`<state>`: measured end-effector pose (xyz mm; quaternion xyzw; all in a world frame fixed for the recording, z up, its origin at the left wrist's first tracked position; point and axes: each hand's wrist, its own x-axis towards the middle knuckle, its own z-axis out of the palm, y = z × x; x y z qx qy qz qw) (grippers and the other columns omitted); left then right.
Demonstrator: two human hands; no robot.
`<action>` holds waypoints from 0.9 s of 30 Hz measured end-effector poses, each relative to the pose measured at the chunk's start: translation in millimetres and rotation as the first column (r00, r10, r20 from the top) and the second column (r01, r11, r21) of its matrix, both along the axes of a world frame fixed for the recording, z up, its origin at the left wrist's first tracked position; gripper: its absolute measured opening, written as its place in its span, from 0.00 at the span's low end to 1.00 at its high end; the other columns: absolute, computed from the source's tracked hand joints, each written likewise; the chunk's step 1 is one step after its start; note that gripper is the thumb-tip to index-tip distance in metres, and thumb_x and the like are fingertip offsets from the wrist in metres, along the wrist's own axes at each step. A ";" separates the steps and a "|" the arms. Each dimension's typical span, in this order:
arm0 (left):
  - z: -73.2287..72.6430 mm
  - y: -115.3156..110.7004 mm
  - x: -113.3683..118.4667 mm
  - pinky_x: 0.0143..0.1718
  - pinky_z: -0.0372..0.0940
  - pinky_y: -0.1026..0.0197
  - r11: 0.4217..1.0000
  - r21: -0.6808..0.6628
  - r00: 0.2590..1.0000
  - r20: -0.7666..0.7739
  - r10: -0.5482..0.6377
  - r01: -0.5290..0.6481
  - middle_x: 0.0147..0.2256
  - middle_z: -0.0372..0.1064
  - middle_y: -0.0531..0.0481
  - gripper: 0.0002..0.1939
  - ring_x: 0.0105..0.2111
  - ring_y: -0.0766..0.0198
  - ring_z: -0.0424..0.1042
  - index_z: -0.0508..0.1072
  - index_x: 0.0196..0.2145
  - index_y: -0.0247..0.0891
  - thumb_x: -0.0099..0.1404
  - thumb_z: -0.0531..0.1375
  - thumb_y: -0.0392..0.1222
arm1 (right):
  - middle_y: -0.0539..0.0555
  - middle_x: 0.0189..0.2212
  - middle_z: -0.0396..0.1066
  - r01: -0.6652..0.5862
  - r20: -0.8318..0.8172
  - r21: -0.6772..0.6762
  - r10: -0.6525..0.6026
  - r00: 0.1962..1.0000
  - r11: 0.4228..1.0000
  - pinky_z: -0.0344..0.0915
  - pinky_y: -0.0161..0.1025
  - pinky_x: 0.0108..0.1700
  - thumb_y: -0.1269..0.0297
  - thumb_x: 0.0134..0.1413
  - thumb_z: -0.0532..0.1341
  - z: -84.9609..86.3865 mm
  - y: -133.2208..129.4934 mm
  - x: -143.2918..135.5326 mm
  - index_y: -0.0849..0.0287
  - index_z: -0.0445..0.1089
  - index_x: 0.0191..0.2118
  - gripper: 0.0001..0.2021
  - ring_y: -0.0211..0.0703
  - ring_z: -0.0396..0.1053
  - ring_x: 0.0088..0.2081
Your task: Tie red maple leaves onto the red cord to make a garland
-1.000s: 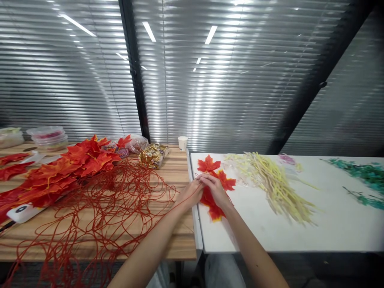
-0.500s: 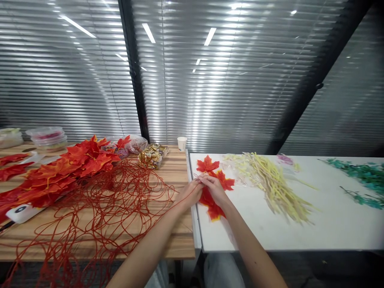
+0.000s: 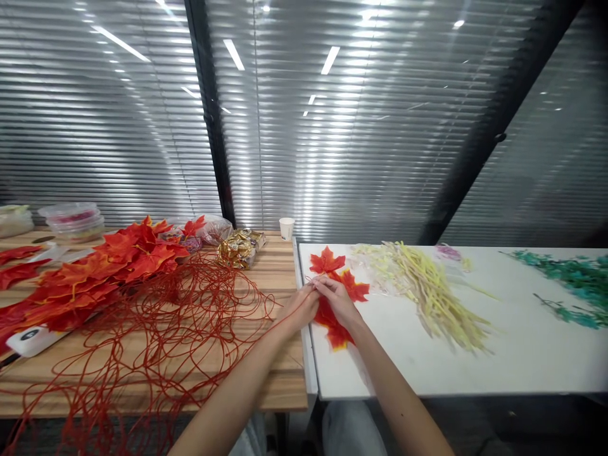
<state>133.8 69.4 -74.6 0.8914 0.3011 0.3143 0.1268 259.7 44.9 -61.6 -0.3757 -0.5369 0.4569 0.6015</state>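
Your left hand (image 3: 302, 305) and right hand (image 3: 335, 296) meet, fingertips pinching red cord (image 3: 178, 288); its tangle sprawls left over the wooden table (image 3: 280, 261). Red leaves (image 3: 354, 287) under/beside your hands, white table's (image 3: 475, 373) left end. Yellow strips (image 3: 439, 297) right of them.
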 end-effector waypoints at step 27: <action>17.6 1.9 -16.0 0.31 0.58 0.64 0.871 -0.302 0.921 -0.092 0.378 -0.388 0.33 0.71 0.49 0.10 0.33 0.62 0.69 0.67 0.39 0.41 0.60 0.52 0.42 | 0.52 0.31 0.69 0.400 0.076 0.139 -0.413 0.908 0.906 0.61 0.41 0.40 0.53 0.47 0.59 -10.4 9.3 5.0 0.57 0.68 0.31 0.12 0.44 0.65 0.35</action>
